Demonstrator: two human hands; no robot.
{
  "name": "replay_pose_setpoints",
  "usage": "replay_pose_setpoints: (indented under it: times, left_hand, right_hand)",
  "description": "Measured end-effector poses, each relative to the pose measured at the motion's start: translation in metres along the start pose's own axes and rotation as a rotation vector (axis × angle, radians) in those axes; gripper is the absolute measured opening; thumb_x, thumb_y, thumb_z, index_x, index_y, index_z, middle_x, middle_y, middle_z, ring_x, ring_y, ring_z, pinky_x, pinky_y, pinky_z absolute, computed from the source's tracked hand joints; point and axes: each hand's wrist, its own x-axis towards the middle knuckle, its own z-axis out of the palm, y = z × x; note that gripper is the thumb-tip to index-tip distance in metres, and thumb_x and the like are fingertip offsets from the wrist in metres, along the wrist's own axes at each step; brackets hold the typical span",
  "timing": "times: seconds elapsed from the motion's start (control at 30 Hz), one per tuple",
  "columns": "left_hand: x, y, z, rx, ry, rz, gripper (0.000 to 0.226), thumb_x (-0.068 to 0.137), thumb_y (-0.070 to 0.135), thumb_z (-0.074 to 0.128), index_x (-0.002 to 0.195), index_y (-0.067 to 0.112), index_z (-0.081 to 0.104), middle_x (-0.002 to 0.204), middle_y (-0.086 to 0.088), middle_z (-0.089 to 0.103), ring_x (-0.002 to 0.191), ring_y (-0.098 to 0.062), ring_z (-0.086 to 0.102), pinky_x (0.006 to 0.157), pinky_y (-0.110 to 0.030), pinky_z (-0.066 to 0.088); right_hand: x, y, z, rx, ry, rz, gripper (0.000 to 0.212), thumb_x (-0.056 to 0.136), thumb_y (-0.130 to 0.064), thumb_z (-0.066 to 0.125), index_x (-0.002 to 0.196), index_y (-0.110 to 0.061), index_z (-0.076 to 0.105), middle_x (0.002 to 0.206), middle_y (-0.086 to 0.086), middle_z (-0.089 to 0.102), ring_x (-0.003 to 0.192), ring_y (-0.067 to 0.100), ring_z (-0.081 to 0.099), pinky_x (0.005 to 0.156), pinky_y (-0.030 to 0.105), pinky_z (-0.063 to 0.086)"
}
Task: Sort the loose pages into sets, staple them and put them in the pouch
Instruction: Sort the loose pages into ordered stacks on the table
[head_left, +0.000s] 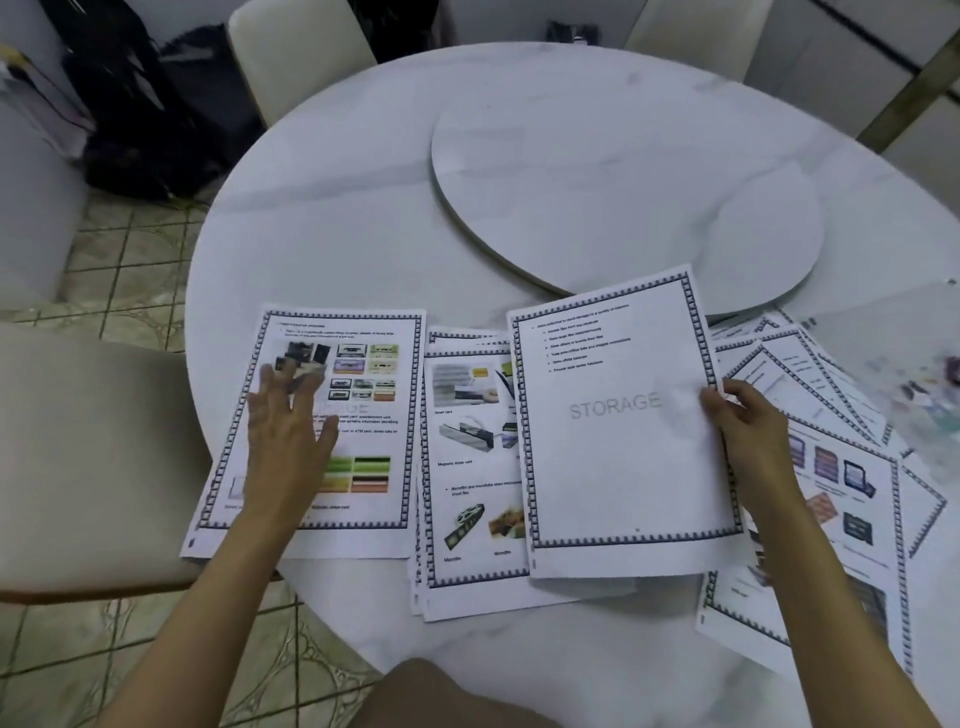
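Printed pages with dark patterned borders lie along the near side of a round white table (363, 218). My left hand (288, 421) rests flat with spread fingers on the left page (363, 364), which shows cassette pictures. My right hand (743, 415) pinches the right edge of a mostly blank page marked STORAGE (618, 457), lifted above the middle pile (467, 467). A fanned heap of loose pages (841, 467) spreads to the right, partly under my right arm. A clear plastic pouch (893, 353) lies at the far right, blurred.
A raised round turntable (597, 182) fills the table's centre behind the pages. Cream chairs stand at the left (78, 441) and at the back (291, 52). Dark bags (145, 119) sit on the tiled floor at the back left.
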Motion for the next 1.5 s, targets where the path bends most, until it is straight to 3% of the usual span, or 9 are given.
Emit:
replay_pose_setpoints:
  times: [0.1,0.33,0.47,0.63,0.77,1.0,1.2,1.33,1.5]
  left_hand:
    - [-0.010,0.008,-0.001,-0.054,-0.171,-0.050,0.048,0.090,0.015,0.058,0.135,0.006,0.045,0.146,-0.014,0.036,0.135,-0.033,0.031,0.109,-0.047,0.030]
    - [-0.032,0.009,0.005,-0.045,-0.353,-0.131,0.058,0.091,0.021,0.058,0.142,0.008,0.035,0.153,-0.011,0.021,0.140,-0.029,0.021,0.114,-0.039,0.018]
    - [-0.020,0.001,-0.002,-0.052,-0.371,-0.156,0.060,0.090,0.020,0.059,0.143,0.009,0.034,0.154,-0.009,0.020,0.140,-0.029,0.021,0.114,-0.040,0.019]
    - [-0.019,0.011,-0.009,-0.106,-0.265,-0.170,0.051,0.091,0.015,0.057,0.138,0.007,0.041,0.144,-0.016,0.035,0.132,-0.033,0.033,0.107,-0.045,0.032]
    - [-0.046,0.059,-0.005,-0.178,-0.205,-0.224,0.033,0.093,0.027,0.052,0.121,0.008,0.055,0.111,-0.010,0.058,0.093,-0.024,0.057,0.075,-0.035,0.046]
    - [-0.073,0.118,0.030,0.020,-0.314,-0.368,0.057,0.088,0.050,0.053,0.119,0.003,0.044,0.119,-0.012,0.047,0.107,-0.028,0.053,0.079,-0.037,0.046]
    - [-0.071,0.125,0.044,0.030,-0.201,-0.444,0.062,0.085,0.041,0.062,0.121,-0.004,0.041,0.120,-0.018,0.046,0.110,-0.031,0.050,0.081,-0.038,0.047]
    - [-0.070,0.122,0.045,-0.040,-0.161,-0.509,0.053,0.083,0.035,0.067,0.117,0.000,0.046,0.116,-0.017,0.052,0.109,-0.033,0.052,0.088,-0.042,0.040]
    - [-0.071,0.116,0.036,-0.230,0.005,-0.497,0.024,0.087,0.014,0.061,0.109,0.007,0.055,0.103,-0.011,0.063,0.096,-0.028,0.058,0.078,-0.037,0.044]
  right_hand:
    - [0.000,-0.007,-0.005,0.038,0.008,-0.007,0.015,0.092,-0.022,0.058,0.081,-0.031,0.061,0.066,-0.022,0.068,0.059,-0.006,0.061,0.055,0.010,0.048]
    - [0.002,-0.006,-0.014,0.054,-0.011,-0.023,0.004,0.087,-0.033,0.062,0.084,-0.031,0.062,0.067,-0.021,0.069,0.065,-0.002,0.061,0.060,0.016,0.049]
    - [-0.006,-0.007,-0.019,0.067,-0.025,-0.020,0.045,0.053,-0.067,0.065,0.082,-0.033,0.063,0.068,-0.019,0.069,0.061,-0.005,0.060,0.055,0.011,0.049]
    - [-0.010,-0.010,-0.025,0.097,-0.013,-0.031,0.013,0.078,-0.042,0.064,0.083,-0.032,0.059,0.064,-0.024,0.067,0.062,-0.003,0.059,0.054,0.008,0.047]
    - [-0.013,-0.014,-0.030,0.099,-0.051,-0.024,0.020,0.057,-0.058,0.063,0.072,-0.045,0.065,0.067,-0.024,0.068,0.060,-0.006,0.061,0.055,0.009,0.049]
    - [-0.010,-0.010,-0.038,0.104,-0.044,-0.060,0.007,0.080,-0.042,0.065,0.074,-0.041,0.065,0.069,-0.020,0.070,0.064,-0.002,0.061,0.066,0.023,0.050]
    - [-0.006,-0.004,-0.050,0.130,-0.115,-0.049,0.055,0.038,-0.080,0.066,0.076,-0.041,0.065,0.073,-0.015,0.071,0.063,0.000,0.062,0.058,0.016,0.051]
    - [-0.003,-0.002,-0.052,0.114,-0.086,-0.042,0.011,0.080,-0.047,0.064,0.078,-0.036,0.063,0.068,-0.016,0.070,0.060,-0.001,0.061,0.065,0.025,0.050]
    - [-0.002,-0.001,-0.053,0.107,-0.070,-0.032,0.012,0.092,-0.024,0.057,0.081,-0.031,0.059,0.064,-0.021,0.068,0.057,-0.006,0.059,0.054,0.010,0.048]
